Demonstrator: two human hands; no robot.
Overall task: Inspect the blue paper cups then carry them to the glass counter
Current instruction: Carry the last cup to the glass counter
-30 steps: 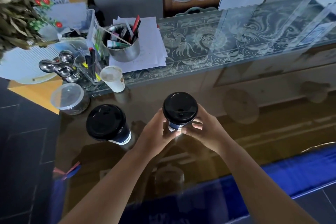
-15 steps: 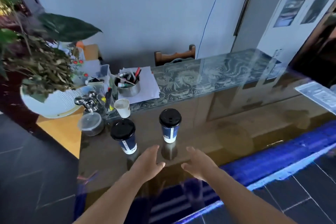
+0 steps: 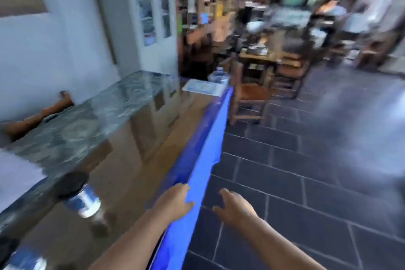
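Both sets of fingers are loose and apart, gripping nothing. The left hand [image 3: 175, 201] hangs over the counter's blue edge [image 3: 210, 144], the right hand [image 3: 234, 206] over dark floor tiles [image 3: 285, 160]. One blue paper cup [image 3: 86, 200] stands on the glass counter [image 3: 135, 138], well left of them. A blurry second cup [image 3: 22, 258] sits bottom-left.

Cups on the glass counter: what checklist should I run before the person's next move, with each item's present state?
1. Left hand empty: ok, fingers relaxed, above the blue edge of the counter.
2. Right hand empty: ok, open above the floor.
3. Cup upright on the counter, lid on: ok.
4. Second cup upright: cannot tell, only a blurred piece shows at the bottom left corner.
5. Hands apart from the cup: ok.
6. Picture sharp enough to inspect the cup: not ok, motion blur.
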